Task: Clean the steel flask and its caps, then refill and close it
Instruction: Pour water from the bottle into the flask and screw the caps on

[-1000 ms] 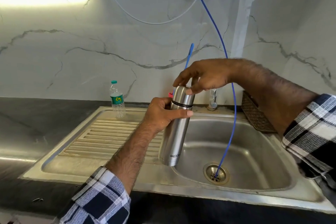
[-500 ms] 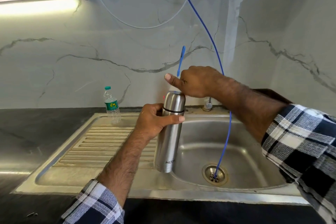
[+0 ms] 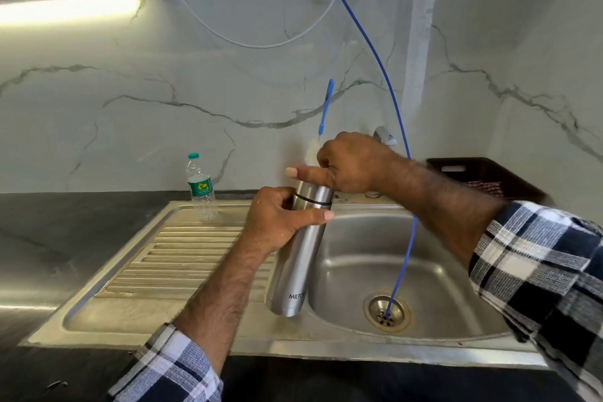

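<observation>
Head view: the left hand [image 3: 277,215] grips the flask [image 3: 301,248] just below its black ring, fingers curled round the body, thumb tip lying across the front. The flask stands tilted, its base on the sink [image 3: 137,313] rim where the drainboard meets the basin, its top leaning toward the right hand [image 3: 346,166]. That hand sits on the flask's cap, fingers curled over the top, index finger stretched straight out to the left; whether the curled fingers actually clamp the cap cannot be told. Just behind the right hand's fingers a brush [image 3: 324,114] with a blue handle stands against the wall. A blue hose [image 3: 388,88] hangs down right of both hands into the drain [image 3: 386,312]. Well left of the left fingers, a plastic bottle [image 3: 200,188] stands at the sink's back edge. A dark basket [image 3: 483,178] sits beyond the right forearm on the tabletop [image 3: 81,215].
</observation>
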